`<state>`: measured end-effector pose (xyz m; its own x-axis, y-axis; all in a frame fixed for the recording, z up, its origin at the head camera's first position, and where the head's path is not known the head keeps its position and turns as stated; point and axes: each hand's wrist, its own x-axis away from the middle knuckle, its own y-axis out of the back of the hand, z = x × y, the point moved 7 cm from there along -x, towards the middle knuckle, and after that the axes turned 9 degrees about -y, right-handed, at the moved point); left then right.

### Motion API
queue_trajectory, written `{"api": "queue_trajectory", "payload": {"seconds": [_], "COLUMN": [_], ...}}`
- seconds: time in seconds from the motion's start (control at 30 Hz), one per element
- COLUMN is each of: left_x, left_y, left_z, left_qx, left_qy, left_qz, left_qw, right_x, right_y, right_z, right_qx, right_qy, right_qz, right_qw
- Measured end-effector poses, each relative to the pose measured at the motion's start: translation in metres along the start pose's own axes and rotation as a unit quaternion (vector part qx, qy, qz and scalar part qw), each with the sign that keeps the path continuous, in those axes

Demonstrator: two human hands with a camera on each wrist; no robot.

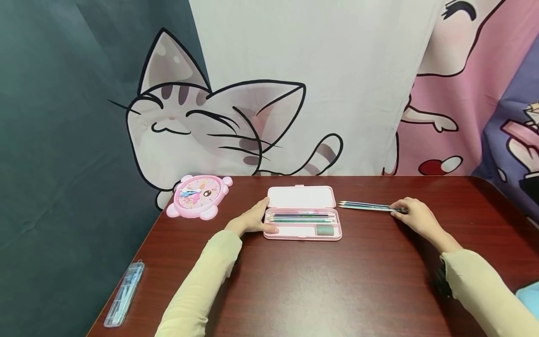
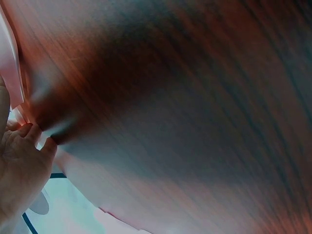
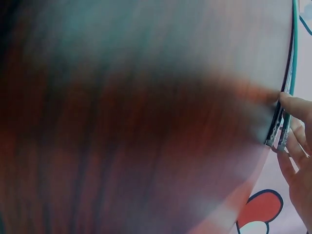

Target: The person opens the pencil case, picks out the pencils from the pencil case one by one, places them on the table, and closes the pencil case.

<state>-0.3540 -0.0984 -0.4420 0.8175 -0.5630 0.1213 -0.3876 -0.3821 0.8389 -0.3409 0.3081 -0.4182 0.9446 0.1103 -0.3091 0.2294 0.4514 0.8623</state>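
An opened pink pencil case (image 1: 294, 236) lies on the table, its white-lined lid folded back. Several pencils (image 1: 301, 218) lie in its upper compartment, and a grey-green block (image 1: 324, 230) sits at the lower right. My left hand (image 1: 252, 219) holds the case's left end, thumb over the front corner; in the left wrist view its fingertips (image 2: 48, 144) are near the pink edge. To the right of the case, my right hand (image 1: 414, 216) pinches a few pencils (image 1: 366, 206) near their back ends, points toward the case. The right wrist view shows these pencils between thumb and fingers.
A pink animal-shaped clock (image 1: 198, 196) lies at the back left. A slim translucent case (image 1: 124, 294) is by the left table edge. Something light blue (image 1: 528, 299) shows at the far right. A cartoon-print curtain (image 1: 358, 70) hangs behind the brown table (image 1: 320, 285).
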Motion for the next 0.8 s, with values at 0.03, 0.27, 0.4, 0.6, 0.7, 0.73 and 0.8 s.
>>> {"api": "queue_trajectory", "payload": {"seconds": [0.03, 0.27, 0.4, 0.6, 0.7, 0.73, 0.8], "left_x": [0.000, 0.000, 0.001, 0.001, 0.002, 0.002, 0.002], "left_y": [0.000, -0.001, 0.000, 0.001, 0.000, 0.000, 0.001], "left_z": [0.000, 0.001, 0.002, 0.001, -0.001, -0.001, -0.001], "left_qx": [0.001, -0.001, -0.001, -0.008, -0.009, -0.009, -0.012], "left_qy": [0.000, 0.001, 0.003, 0.001, -0.002, -0.002, 0.000], "left_qz": [0.000, -0.003, -0.004, -0.009, -0.010, -0.010, -0.008], "left_qw": [1.0000, 1.0000, 1.0000, 0.9999, 0.9999, 0.9999, 0.9999], "right_x": [0.000, 0.000, -0.002, -0.009, -0.012, -0.013, -0.015], "right_y": [0.000, 0.002, 0.000, -0.011, -0.021, -0.024, -0.031], "right_z": [0.000, 0.006, 0.013, 0.038, 0.055, 0.062, 0.075], "right_qx": [0.003, 0.005, -0.012, -0.059, -0.079, -0.086, -0.096], "right_qy": [-0.003, 0.007, 0.012, 0.038, 0.047, 0.052, 0.060], "right_qz": [0.000, -0.019, -0.020, -0.018, -0.011, -0.008, 0.000], "right_qw": [1.0000, 0.9998, 0.9996, 0.9974, 0.9957, 0.9950, 0.9936]}}
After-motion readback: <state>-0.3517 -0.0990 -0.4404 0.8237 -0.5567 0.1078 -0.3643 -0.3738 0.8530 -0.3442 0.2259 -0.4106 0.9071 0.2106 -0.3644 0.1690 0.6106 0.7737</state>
